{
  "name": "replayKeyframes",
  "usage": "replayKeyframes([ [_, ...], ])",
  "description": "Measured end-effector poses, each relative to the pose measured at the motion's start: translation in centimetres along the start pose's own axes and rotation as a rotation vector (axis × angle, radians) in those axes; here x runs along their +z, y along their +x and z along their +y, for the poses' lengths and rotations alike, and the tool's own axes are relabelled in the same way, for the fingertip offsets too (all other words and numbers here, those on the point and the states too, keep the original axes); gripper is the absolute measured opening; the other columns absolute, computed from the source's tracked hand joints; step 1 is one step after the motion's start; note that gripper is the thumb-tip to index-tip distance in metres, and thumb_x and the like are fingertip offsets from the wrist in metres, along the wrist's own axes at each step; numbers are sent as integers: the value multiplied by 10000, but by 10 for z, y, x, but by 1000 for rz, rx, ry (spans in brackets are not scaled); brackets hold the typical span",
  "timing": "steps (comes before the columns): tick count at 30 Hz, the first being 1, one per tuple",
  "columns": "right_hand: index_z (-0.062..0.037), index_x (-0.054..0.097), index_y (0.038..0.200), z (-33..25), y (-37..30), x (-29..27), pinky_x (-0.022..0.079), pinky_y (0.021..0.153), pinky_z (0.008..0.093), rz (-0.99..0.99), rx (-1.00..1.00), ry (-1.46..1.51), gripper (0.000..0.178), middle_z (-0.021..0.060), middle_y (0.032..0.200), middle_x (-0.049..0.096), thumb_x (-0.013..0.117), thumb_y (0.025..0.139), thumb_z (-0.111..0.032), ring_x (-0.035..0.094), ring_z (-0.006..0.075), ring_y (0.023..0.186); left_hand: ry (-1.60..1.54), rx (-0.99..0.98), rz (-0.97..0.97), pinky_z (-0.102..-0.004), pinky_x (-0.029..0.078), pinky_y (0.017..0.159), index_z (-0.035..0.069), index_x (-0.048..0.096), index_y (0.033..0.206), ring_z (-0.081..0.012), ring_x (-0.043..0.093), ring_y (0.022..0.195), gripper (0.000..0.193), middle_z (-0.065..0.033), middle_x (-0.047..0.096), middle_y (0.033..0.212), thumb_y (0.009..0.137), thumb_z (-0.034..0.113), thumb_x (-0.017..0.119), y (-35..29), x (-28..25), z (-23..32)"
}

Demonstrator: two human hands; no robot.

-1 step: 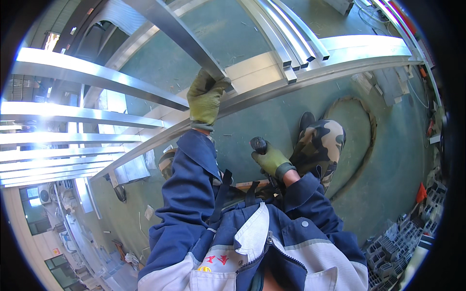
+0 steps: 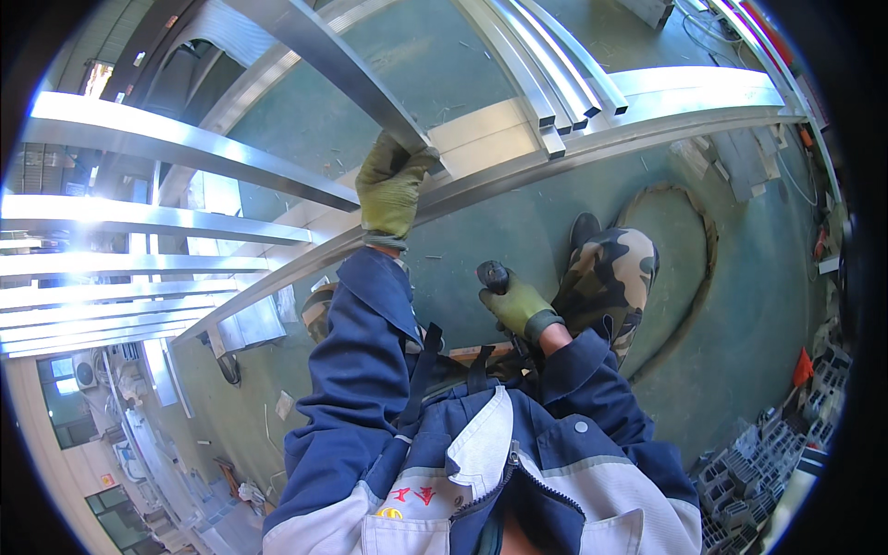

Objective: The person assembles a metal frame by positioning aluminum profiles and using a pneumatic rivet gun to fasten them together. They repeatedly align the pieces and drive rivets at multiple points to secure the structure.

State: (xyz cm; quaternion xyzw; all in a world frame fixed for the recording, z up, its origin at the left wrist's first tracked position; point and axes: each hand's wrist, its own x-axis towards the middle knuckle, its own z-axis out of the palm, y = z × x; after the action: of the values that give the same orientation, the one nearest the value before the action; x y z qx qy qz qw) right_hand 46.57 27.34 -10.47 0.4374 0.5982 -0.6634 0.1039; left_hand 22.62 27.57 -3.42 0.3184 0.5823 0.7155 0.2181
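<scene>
My left hand [image 2: 388, 190], in a yellow-green work glove, is closed round the near end of a square metal tube [image 2: 347, 69]. That end rests at the long metal rail [image 2: 481, 139], and the glove hides part of where they meet. Lower and to the right, my right hand [image 2: 523, 307], gloved alike, grips a black drill-like tool [image 2: 493, 276] by its handle. Its rounded black end points up and away from me; the rest is mostly hidden behind the glove and my clothes. The tool is apart from the rail.
Several parallel metal tubes [image 2: 166, 220] run off the rail to the left. More loose tubes [image 2: 560, 69] lie across it at the far right. A dark hose [image 2: 710, 245] curves over the green floor [image 2: 666, 370]. Stacked metal profiles [image 2: 758, 481] stand at the lower right.
</scene>
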Motion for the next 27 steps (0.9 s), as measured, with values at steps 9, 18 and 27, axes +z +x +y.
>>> replayKeyframes([
  [9,-18,527,1415,4,4,1,554,634,376,7,9,-9,602,123,920,682,636,914,-332,678,212,628,59,12,-68,-280,571,865,39,679,1323,-136,706,959,515,-48,756,1069,854,-171,689,2,1,6],
  [18,11,549,1249,-1,-1,2,548,651,410,27,9,-7,484,172,845,692,625,900,-315,689,275,635,-8,-13,-12,-317,597,918,18,656,1346,-161,715,1001,523,-71,743,1134,858,-163,717,0,0,1],
  [27,12,549,1237,0,1,2,546,661,422,37,-19,-9,483,177,846,699,623,895,-321,691,290,643,-41,-11,-16,-320,596,908,33,664,1343,-166,717,997,540,-81,747,1144,855,-199,676,1,0,-1],
])
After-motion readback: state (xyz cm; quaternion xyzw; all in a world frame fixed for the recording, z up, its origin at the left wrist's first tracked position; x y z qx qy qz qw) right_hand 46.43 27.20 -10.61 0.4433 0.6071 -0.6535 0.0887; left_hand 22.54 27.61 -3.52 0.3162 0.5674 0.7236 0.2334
